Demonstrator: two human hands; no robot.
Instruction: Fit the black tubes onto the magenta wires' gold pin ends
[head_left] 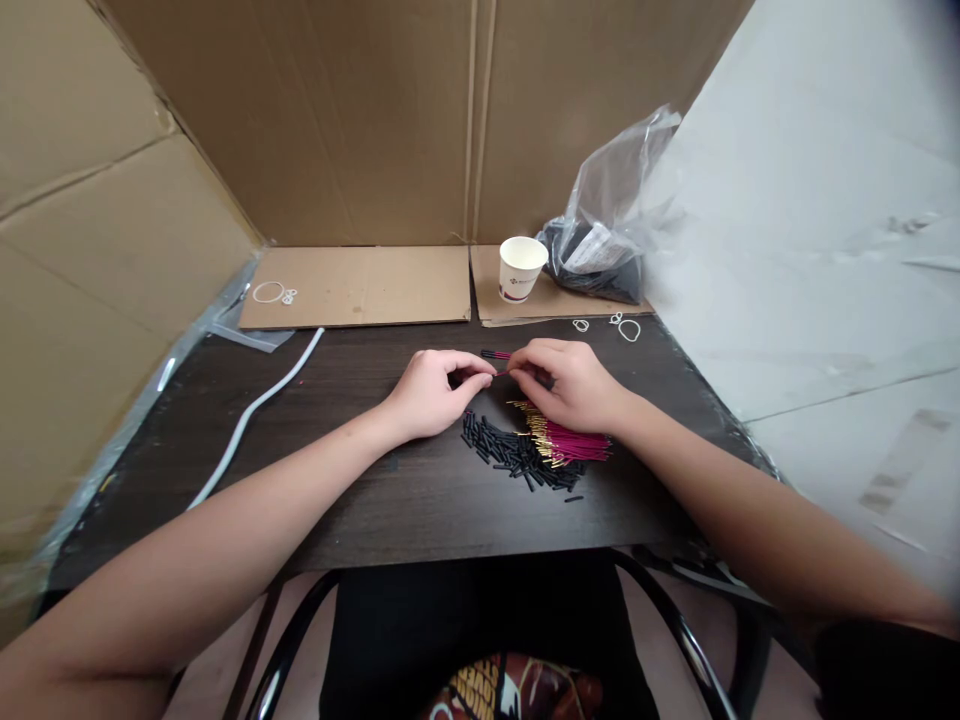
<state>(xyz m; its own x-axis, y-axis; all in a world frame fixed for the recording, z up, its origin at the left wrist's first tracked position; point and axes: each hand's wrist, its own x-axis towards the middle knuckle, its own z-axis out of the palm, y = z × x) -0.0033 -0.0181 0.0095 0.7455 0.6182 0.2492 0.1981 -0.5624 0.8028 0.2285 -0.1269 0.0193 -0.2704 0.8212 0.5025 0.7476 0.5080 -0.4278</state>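
Note:
My left hand (435,392) and my right hand (566,382) meet fingertip to fingertip over the dark table (315,470), both pinched shut. Between them they hold a thin red wire with a small black tube (496,356) at its far end. Just below my right hand lies a bundle of red wires with gold tips (566,442). A loose heap of short black tubes (514,456) lies in front of the hands, partly under the wire bundle.
A white paper cup (520,267) and a clear plastic bag of dark parts (604,235) stand at the back on cardboard sheets (360,285). White rings (628,329) lie nearby, another ring (268,292) at the back left. A white cable (247,415) crosses the left. Cardboard walls surround the table.

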